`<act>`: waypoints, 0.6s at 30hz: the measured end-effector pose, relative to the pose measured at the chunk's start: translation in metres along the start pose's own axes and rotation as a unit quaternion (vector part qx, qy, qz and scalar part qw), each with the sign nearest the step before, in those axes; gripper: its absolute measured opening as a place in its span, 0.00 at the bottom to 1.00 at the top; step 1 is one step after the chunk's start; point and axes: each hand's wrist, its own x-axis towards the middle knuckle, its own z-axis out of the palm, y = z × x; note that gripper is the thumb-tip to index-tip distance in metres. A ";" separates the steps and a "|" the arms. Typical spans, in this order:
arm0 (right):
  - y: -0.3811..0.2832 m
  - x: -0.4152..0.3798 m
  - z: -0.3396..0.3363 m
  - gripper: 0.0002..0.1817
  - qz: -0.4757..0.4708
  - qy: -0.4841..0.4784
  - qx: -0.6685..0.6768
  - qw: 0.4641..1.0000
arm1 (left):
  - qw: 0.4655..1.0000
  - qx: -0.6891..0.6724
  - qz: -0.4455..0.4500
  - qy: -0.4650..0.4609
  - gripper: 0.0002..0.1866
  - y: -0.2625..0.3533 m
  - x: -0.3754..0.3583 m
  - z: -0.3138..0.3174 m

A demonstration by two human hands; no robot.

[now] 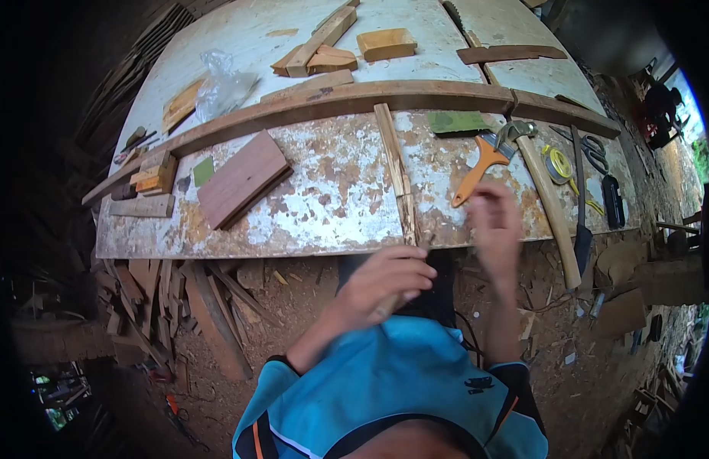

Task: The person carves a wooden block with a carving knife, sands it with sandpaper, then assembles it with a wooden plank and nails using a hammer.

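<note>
My left hand (394, 277) is closed at the bench's front edge around a slim tool with a pale, wood-coloured end (385, 307) below the fingers. A narrow dark tip shows above them; the kind of tool I cannot tell. Right in front of this hand, a split strip of wood (394, 164) lies lengthwise on the bench. My right hand (495, 222), blurred by motion, hovers by the handle end of an orange paintbrush (477, 173). Beyond the brush lies a hammer (544, 191) with a long wooden handle, its head beside a green-faced block (455, 122).
On the paint-worn bench (324, 206) a reddish-brown board (244, 177) lies to the left. A long wooden rail (331, 98) crosses behind it. At right are a yellow tape measure (556, 164), scissors (595, 153) and a black-handled tool (613, 200). Wood offcuts (209, 314) litter the floor.
</note>
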 end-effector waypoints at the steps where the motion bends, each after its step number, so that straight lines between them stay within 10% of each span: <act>1: 0.000 0.011 -0.030 0.08 -0.089 0.051 -0.183 0.978 | 0.999 -0.004 -0.004 0.035 0.06 -0.003 0.006 -0.010; 6: 0.043 0.047 -0.109 0.10 -0.104 0.117 -0.414 0.897 | 0.952 -0.181 -0.149 0.199 0.07 -0.054 0.027 -0.040; 9: 0.049 0.040 -0.095 0.12 -0.189 0.100 -0.615 0.759 | 0.929 -0.226 -0.203 0.209 0.07 -0.075 0.036 -0.043; 18: 0.052 0.041 -0.092 0.16 -0.107 0.144 -0.619 0.765 | 0.978 -0.102 -0.143 0.111 0.06 -0.072 0.047 -0.052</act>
